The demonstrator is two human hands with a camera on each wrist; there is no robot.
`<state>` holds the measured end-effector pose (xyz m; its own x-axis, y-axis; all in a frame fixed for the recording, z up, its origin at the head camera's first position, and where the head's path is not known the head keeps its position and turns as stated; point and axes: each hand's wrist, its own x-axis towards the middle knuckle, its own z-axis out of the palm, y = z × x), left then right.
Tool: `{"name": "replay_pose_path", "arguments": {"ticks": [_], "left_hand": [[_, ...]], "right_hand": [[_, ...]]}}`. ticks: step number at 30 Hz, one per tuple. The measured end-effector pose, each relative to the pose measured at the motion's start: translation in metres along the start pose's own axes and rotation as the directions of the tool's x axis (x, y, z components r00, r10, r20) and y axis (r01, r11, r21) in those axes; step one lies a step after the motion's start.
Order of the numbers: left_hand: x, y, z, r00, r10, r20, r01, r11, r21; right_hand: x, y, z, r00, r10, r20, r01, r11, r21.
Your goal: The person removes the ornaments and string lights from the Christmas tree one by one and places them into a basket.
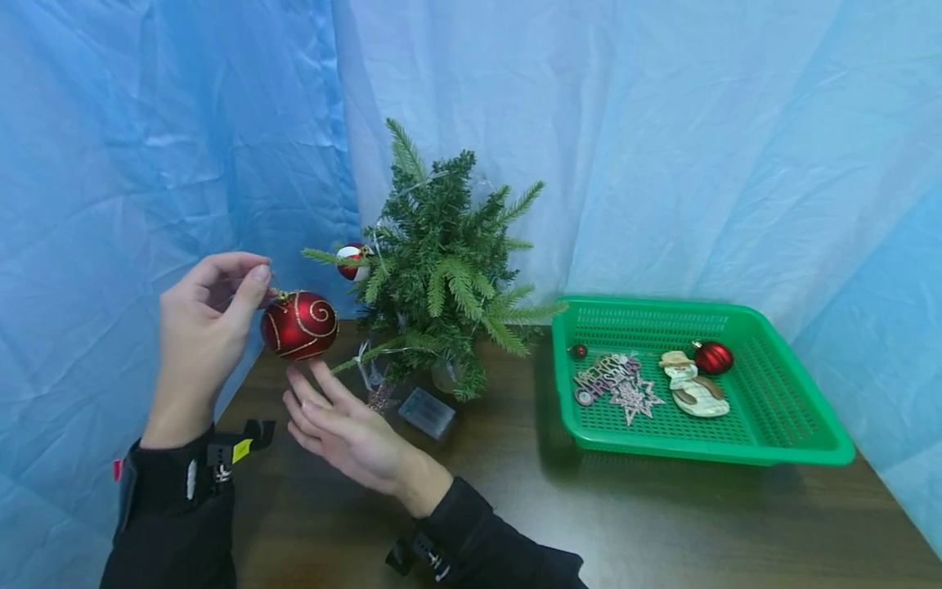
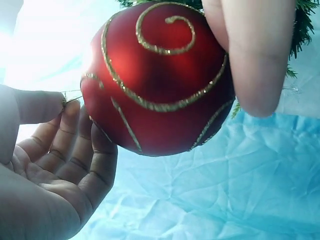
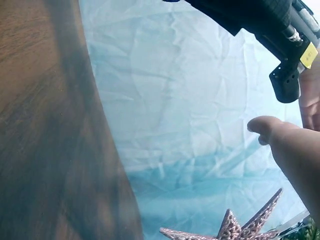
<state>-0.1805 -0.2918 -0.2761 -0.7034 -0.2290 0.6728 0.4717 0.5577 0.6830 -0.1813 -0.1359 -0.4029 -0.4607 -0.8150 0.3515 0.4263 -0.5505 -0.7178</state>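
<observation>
A large red Christmas ball (image 1: 300,327) with gold glitter swirls hangs left of the small artificial tree (image 1: 449,270). My left hand (image 1: 199,331) pinches its thin hanging string between thumb and fingertip, just above the gold cap. Just below the ball is my right hand (image 1: 353,429), palm turned up and fingers extended, fingertips right at the ball's underside. Up close in the left wrist view, the red ball (image 2: 155,80) shows a gold spiral, and a finger overlaps its right side. In the right wrist view, a pink glitter star (image 3: 230,231) hangs near the right hand.
A red-and-white ball (image 1: 352,263) hangs on the tree's left side. A clear-topped box (image 1: 427,413) lies by its base. The green basket (image 1: 677,450) at right holds a snowman (image 1: 695,391), red balls and glitter ornaments. Blue curtains (image 1: 662,147) stand behind the dark wooden table (image 1: 515,491).
</observation>
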Motion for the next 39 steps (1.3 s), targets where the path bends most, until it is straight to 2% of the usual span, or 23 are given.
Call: {"name": "replay_pose_path", "arguments": {"ticks": [6,10,13,16,20,22,25,27,33,39], "left_hand": [[-0.011,0.003,-0.007,0.997,-0.016,-0.075,0.015,1.000,-0.019],[-0.019,0.006,-0.012,0.991,-0.041,-0.129,0.033,0.998,-0.060],[-0.026,0.008,-0.014,0.985,-0.040,-0.170,0.013,0.988,-0.157],[-0.033,0.013,-0.012,0.977,-0.028,-0.213,-0.039,0.952,-0.303],[-0.041,0.023,-0.006,0.966,-0.022,-0.259,-0.104,0.881,-0.461],[-0.043,0.026,-0.003,0.964,-0.016,-0.267,-0.118,0.870,-0.479],[-0.047,0.029,0.002,0.966,-0.004,-0.260,-0.139,0.837,-0.530],[-0.049,0.029,0.007,0.968,0.003,-0.251,-0.143,0.828,-0.542],[-0.059,0.032,0.022,0.978,0.047,-0.201,-0.161,0.785,-0.598],[-0.069,0.033,0.033,0.978,0.116,-0.171,-0.198,0.757,-0.622]], "right_hand": [[-0.001,-0.001,0.005,0.999,0.026,0.044,-0.023,0.997,-0.072],[-0.001,-0.003,0.008,0.999,0.017,0.047,-0.014,0.997,-0.073],[-0.002,-0.006,0.012,0.998,0.004,0.056,0.000,0.998,-0.059],[-0.004,-0.012,0.014,0.998,-0.014,0.055,0.016,0.999,-0.035],[-0.008,-0.021,0.017,0.998,-0.049,0.040,0.049,0.999,-0.008],[-0.011,-0.025,0.018,0.998,-0.068,0.013,0.068,0.998,0.002],[-0.016,-0.030,0.018,0.995,-0.089,-0.050,0.090,0.996,0.021],[-0.021,-0.034,0.018,0.991,-0.098,-0.092,0.101,0.995,0.028],[-0.037,-0.050,0.015,0.975,-0.122,-0.185,0.122,0.992,-0.013],[-0.054,-0.060,0.012,0.973,-0.091,-0.212,0.087,0.996,-0.026]]}}
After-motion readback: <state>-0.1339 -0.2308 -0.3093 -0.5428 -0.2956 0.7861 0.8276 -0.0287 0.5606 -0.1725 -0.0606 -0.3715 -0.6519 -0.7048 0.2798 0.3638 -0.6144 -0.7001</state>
